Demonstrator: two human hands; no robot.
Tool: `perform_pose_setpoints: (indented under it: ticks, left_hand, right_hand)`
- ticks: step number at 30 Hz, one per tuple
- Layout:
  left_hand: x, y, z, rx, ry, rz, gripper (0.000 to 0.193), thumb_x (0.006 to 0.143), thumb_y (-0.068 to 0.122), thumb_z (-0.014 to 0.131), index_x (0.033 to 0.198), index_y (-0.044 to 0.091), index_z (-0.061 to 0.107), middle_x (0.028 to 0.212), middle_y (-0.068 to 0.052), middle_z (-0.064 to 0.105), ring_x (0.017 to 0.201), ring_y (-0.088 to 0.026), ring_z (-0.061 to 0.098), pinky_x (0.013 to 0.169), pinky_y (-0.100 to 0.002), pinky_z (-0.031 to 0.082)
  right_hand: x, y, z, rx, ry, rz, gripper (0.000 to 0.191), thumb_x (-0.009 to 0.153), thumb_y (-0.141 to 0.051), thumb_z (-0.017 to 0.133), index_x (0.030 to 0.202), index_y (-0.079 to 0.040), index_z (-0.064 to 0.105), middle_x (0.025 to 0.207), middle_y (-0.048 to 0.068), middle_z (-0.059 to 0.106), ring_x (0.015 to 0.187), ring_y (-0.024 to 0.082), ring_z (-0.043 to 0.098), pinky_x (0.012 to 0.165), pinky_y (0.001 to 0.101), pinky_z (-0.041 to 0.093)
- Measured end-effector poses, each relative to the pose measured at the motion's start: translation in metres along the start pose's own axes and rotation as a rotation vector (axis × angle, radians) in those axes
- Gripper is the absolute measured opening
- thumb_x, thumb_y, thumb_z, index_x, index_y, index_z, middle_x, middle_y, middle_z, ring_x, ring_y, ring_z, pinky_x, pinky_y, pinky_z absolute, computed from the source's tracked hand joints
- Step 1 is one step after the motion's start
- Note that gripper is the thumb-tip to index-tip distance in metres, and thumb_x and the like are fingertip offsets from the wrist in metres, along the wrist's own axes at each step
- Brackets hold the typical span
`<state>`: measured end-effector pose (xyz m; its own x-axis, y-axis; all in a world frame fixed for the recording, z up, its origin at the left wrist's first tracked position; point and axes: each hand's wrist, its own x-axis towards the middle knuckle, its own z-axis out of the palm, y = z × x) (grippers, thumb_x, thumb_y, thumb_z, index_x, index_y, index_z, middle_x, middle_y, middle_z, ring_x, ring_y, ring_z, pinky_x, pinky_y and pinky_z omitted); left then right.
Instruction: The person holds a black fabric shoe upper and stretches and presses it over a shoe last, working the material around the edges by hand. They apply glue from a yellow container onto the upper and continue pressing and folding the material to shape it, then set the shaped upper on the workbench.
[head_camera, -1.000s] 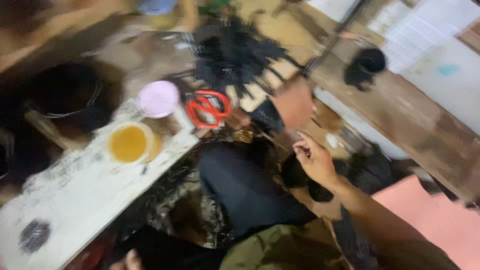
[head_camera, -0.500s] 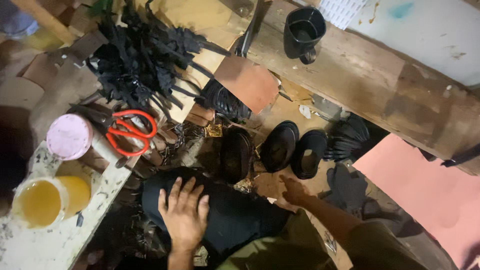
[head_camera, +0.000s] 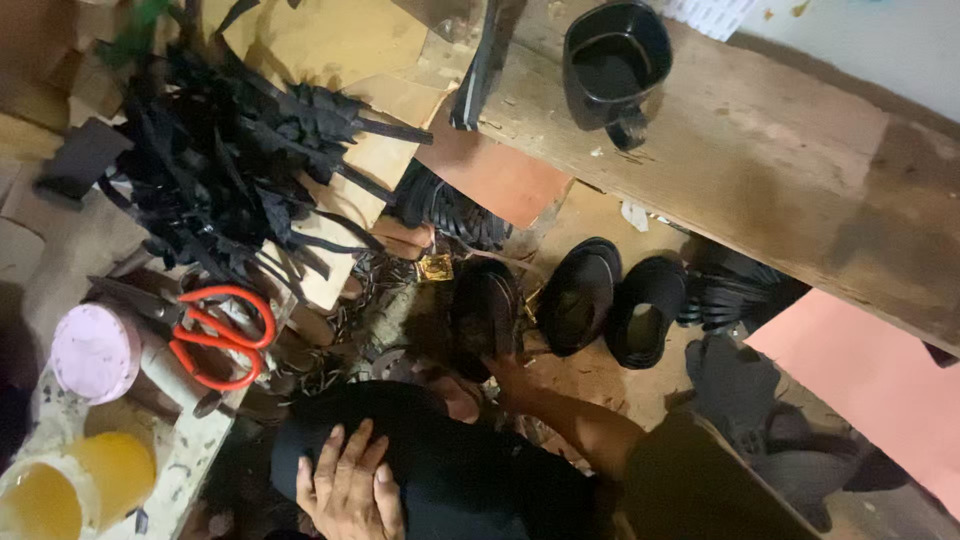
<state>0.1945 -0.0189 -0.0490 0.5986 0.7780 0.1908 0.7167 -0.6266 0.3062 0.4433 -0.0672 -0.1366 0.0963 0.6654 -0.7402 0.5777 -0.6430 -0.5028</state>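
Your left hand (head_camera: 350, 487) lies flat and open, fingers spread, on a large black sheet of material (head_camera: 450, 470) draped across your lap at the bottom of the view; the sheet is smooth, matte and dark, with a rounded upper edge. Your right hand (head_camera: 505, 370) reaches forward to a black shoe sole (head_camera: 483, 315) on the floor just beyond the sheet, and its fingers are hidden in shadow, so you cannot tell whether it grips the sole. Two more black soles (head_camera: 580, 295) lie just beside it to the right. On the bench at your left sit red-handled scissors (head_camera: 215, 335), a pink lid (head_camera: 95, 352) and a pile of black strips (head_camera: 230, 170).
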Motion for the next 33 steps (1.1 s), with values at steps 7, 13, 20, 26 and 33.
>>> perform_pose_setpoints:
  ticks: [7, 13, 20, 26, 33]
  left_hand:
    - [0.014, -0.015, 0.02, 0.037, 0.043, 0.135, 0.032, 0.093, 0.034, 0.048, 0.107, 0.019, 0.073, 0.131, -0.001, 0.066, 0.132, -0.024, 0.052, 0.122, -0.05, 0.019]
    - [0.043, 0.012, 0.014, -0.07, 0.05, 0.057, 0.031, 0.094, 0.03, 0.049, 0.107, 0.016, 0.073, 0.128, -0.002, 0.069, 0.132, -0.024, 0.054, 0.121, -0.048, 0.023]
    - [0.083, 0.04, 0.004, -0.256, 0.072, 0.094, 0.021, 0.091, 0.02, 0.058, 0.103, 0.012, 0.074, 0.12, -0.002, 0.072, 0.127, -0.025, 0.059, 0.117, -0.047, 0.029]
    - [0.079, 0.051, -0.001, -0.319, 0.091, 0.148, 0.019, 0.089, 0.019, 0.06, 0.099, 0.012, 0.075, 0.116, -0.002, 0.073, 0.124, -0.024, 0.06, 0.115, -0.048, 0.032]
    - [0.045, 0.039, -0.011, -0.358, 0.174, 0.173, 0.018, 0.089, 0.017, 0.061, 0.099, 0.011, 0.074, 0.118, -0.004, 0.072, 0.126, -0.026, 0.06, 0.117, -0.049, 0.031]
  right_hand:
    - [0.042, -0.01, -0.007, -0.045, -0.061, 0.001, 0.08, 0.088, -0.025, 0.071, 0.156, -0.016, 0.03, 0.129, 0.02, 0.062, 0.115, 0.03, 0.063, 0.096, 0.04, 0.052]
    - [0.046, -0.014, -0.021, -0.043, -0.043, -0.001, 0.085, 0.088, -0.028, 0.072, 0.158, -0.018, 0.026, 0.133, 0.022, 0.059, 0.119, 0.032, 0.061, 0.099, 0.0416, 0.051]
    - [-0.005, 0.006, -0.04, 0.121, 0.22, -0.051, 0.091, 0.087, -0.031, 0.074, 0.161, -0.019, 0.021, 0.138, 0.024, 0.057, 0.125, 0.035, 0.059, 0.102, 0.0434, 0.05]
    - [-0.063, 0.05, -0.036, 0.321, 0.447, -0.233, 0.094, 0.086, -0.032, 0.075, 0.16, -0.017, 0.02, 0.143, 0.026, 0.054, 0.132, 0.036, 0.056, 0.106, 0.0438, 0.047]
    - [-0.123, 0.066, 0.013, 0.563, 0.51, -0.219, 0.092, 0.087, -0.019, 0.076, 0.159, -0.012, 0.02, 0.149, 0.028, 0.046, 0.135, 0.029, 0.052, 0.103, 0.0403, 0.047]
